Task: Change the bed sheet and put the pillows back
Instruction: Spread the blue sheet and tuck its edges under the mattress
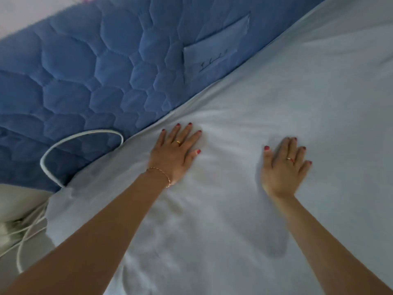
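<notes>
A white bed sheet (265,103) covers the right and lower part of the view, lying over a blue quilted mattress (74,71). The sheet's edge runs diagonally from lower left to upper right. My left hand (174,154) presses flat on the sheet near that edge, fingers straight and spread. My right hand (284,167) also lies flat on the sheet further right, fingers straight. Neither hand holds anything. No pillows are in view.
A white elastic band loop (83,137) from the sheet's corner lies on the bare mattress at the left. A pale patch (214,54) is sewn on the blue quilting. White cables (27,235) trail over the floor at lower left.
</notes>
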